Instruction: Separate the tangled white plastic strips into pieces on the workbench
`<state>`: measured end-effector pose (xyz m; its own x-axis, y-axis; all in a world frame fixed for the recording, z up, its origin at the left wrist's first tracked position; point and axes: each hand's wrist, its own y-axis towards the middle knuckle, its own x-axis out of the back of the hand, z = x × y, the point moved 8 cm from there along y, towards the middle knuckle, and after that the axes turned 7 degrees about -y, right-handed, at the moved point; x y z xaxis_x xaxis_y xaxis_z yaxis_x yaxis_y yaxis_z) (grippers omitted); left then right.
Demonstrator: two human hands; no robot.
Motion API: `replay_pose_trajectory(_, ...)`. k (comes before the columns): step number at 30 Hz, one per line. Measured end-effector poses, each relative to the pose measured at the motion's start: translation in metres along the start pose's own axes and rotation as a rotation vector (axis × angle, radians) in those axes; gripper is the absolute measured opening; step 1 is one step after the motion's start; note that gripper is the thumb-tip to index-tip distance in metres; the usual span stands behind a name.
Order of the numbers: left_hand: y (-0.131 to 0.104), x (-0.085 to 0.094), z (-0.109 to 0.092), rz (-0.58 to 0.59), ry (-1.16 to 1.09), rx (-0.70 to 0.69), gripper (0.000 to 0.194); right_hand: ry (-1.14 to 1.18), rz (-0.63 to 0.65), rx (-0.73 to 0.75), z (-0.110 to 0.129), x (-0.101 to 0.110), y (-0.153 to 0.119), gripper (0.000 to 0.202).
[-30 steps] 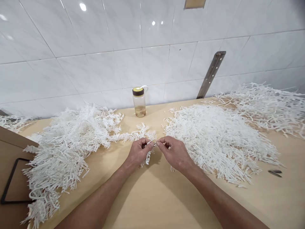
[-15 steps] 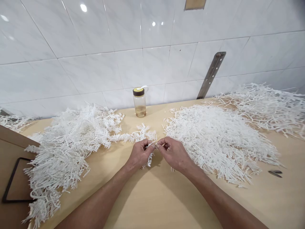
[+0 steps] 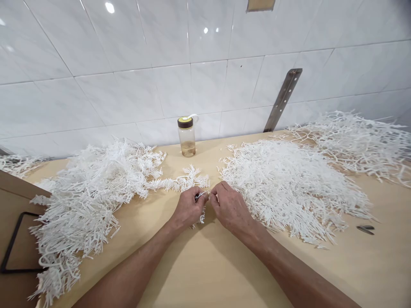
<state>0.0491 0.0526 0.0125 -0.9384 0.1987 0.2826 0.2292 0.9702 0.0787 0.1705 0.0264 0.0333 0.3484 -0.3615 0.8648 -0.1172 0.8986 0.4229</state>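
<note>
My left hand [image 3: 190,206] is closed around a white plastic strand [image 3: 202,217], whose fringed end hangs below the fingers. Close beside it on the right, my right hand [image 3: 228,204] has its fingers pinched together at the strand's tip; whatever lies between them is too small to make out. A fringed white chain [image 3: 180,183] lies just behind my left hand and runs left into a large tangled white heap [image 3: 96,184]. Right of my right hand spreads a heap of small white pieces [image 3: 289,184].
A clear bottle [image 3: 187,141] with a dark and yellow lid stands near the tiled wall. Branching white strands [image 3: 362,141] lie at the back right. Small snips [image 3: 365,229] rest at the right. A brown box [image 3: 19,239] stands at the left edge.
My right hand has turned slightly, its back now more in view and its fingers more folded. My left hand stays nearly in place. The whole view has shifted slightly.
</note>
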Motion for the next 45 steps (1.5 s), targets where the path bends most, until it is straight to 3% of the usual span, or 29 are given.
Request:
replay_pose_trajectory(6, 0.004, 0.002, 0.014, -0.004, -0.154, 0.044, 0.030, -0.094, -0.007, -0.010, 0.006, 0.004, 0.003, 0.011)
replay_pose_trajectory(10, -0.001, 0.000, 0.005, -0.011, -0.091, -0.012, 0.024, -0.085, -0.004, -0.041, 0.005, 0.005, 0.005, 0.012)
replay_pose_trajectory(15, -0.003, 0.008, -0.001, -0.122, -0.075, -0.035, 0.025, 0.065, -0.010, -0.125, -0.002, 0.002, 0.006, 0.014)
replay_pose_trajectory(18, -0.001, 0.008, 0.003, -0.117, -0.142, 0.001, 0.028, 0.176, -0.070, -0.120, -0.004, 0.001, 0.006, 0.012)
replay_pose_trajectory(21, -0.002, 0.005, 0.003, -0.087, -0.164, -0.010, 0.029, 0.099, -0.152, -0.054, -0.006, 0.004, 0.008, 0.012)
replay_pose_trajectory(28, -0.004, 0.001, 0.008, -0.044, -0.341, 0.055, 0.037, 0.043, -0.354, -0.220, -0.058, 0.044, 0.015, 0.006)
replay_pose_trajectory(31, -0.004, 0.000, 0.012, -0.037, -0.446, 0.126, 0.038, 0.078, -0.390, -0.231, -0.061, 0.059, 0.010, 0.010)
replay_pose_trajectory(33, -0.004, 0.000, 0.014, -0.040, -0.496, 0.163, 0.037, 0.165, -0.335, -0.188, -0.051, 0.056, 0.009, 0.013)
replay_pose_trajectory(38, -0.005, -0.004, 0.016, -0.015, -0.550, 0.215, 0.035, 0.369, -0.037, -0.053, -0.010, 0.020, 0.004, 0.016)
replay_pose_trajectory(41, -0.004, -0.004, 0.018, -0.006, -0.537, 0.230, 0.036, 0.360, -0.013, -0.027, -0.002, 0.011, 0.002, 0.011)
replay_pose_trajectory(45, -0.001, -0.004, 0.020, 0.007, -0.481, 0.200, 0.037, 0.366, -0.052, -0.011, -0.003, 0.014, 0.002, 0.008)
